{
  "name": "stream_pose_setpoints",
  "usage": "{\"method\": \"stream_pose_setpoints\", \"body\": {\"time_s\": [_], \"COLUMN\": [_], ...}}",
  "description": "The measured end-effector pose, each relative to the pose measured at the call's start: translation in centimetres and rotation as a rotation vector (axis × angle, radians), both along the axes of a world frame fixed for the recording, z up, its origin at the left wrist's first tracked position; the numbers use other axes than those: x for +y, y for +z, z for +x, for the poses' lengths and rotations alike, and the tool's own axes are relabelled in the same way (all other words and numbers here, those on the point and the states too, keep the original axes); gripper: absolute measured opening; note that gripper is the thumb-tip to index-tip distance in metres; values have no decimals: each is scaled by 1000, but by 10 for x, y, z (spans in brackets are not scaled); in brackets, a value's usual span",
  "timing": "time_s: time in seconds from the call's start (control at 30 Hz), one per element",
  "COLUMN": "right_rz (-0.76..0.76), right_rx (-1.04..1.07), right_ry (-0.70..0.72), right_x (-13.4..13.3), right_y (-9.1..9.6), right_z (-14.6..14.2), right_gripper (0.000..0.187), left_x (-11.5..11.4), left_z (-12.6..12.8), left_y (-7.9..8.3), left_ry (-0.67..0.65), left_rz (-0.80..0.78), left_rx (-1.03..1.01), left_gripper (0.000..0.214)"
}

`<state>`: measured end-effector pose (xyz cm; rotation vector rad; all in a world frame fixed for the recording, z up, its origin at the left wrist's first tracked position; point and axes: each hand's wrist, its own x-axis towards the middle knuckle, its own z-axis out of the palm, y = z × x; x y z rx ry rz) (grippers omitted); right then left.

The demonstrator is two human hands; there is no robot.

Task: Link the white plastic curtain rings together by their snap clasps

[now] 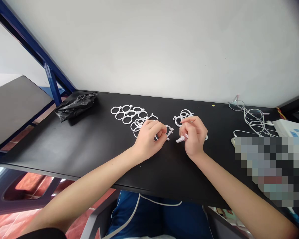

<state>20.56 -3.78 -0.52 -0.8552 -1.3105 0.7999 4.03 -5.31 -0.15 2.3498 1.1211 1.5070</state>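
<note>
My left hand is curled over the black table, pinching a white plastic ring with a small clip part at its fingertips. My right hand is also closed, holding a small white clip piece that points toward the left hand. The two hands are a short gap apart. A cluster of several white rings lies just behind the left hand. A smaller pile of white rings lies behind the right hand.
A crumpled black plastic bag sits at the table's far left. White cables and glasses lie at the far right, next to a white box. A white wall rises behind; blue frame bars stand at left.
</note>
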Motion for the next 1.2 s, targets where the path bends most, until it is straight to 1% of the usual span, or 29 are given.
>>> {"method": "stream_pose_setpoints", "body": {"time_s": [0.1,0.2,0.33,0.43,0.53,0.57,0.7,0.77,0.83,0.87,0.93,1.0,1.03,1.07,1.1,1.13,1.17,1.2], "right_rz": [-25,9,81,69,18,-7,-131,-209,-270,-276,-240,-216,-252,-328,-422,-520,-586,-620], "right_rx": [-194,-367,-446,-484,-554,-598,-821,-935,-983,-967,-837,-602,-457,-316,-212,-152,-102,-46], "right_ry": [34,107,80,49,19,24,-78,-77,-80,-99,-183,-242,-227,-156,-47,74,161,206], "right_x": [-3,-4,-2,3,11,15,30,35,37,37,35,31,29,26,23,20,17,14], "right_y": [2,2,0,1,9,13,27,29,29,28,28,29,29,30,30,31,31,31], "right_z": [-2,-3,-4,-1,14,21,51,61,64,63,57,47,41,34,27,21,15,9], "right_gripper": [12,14,10,15,19,18,12,13,10,8,8,14,18,23,28,31,34,36], "left_x": [2,4,5,5,4,4,3,3,3,3,3,2,2,1,1,1,1,1], "left_z": [-2,-3,-2,-2,-1,-1,-2,-2,-2,-2,-2,-2,-2,-2,-1,-1,-1,-1], "left_y": [2,2,0,1,4,5,8,7,7,6,6,7,7,7,7,7,7,6], "left_ry": [31,52,39,-7,-14,-4,25,23,22,20,17,16,13,7,-5,-22,-41,-59], "left_rz": [23,54,103,106,113,112,86,83,85,87,91,91,89,88,91,99,110,123], "left_rx": [-28,-51,-66,-46,-6,8,57,71,85,90,96,97,98,103,113,124,137,150], "left_gripper": [16,15,18,17,13,13,12,12,12,12,12,12,11,8,5,4,8,12]}}
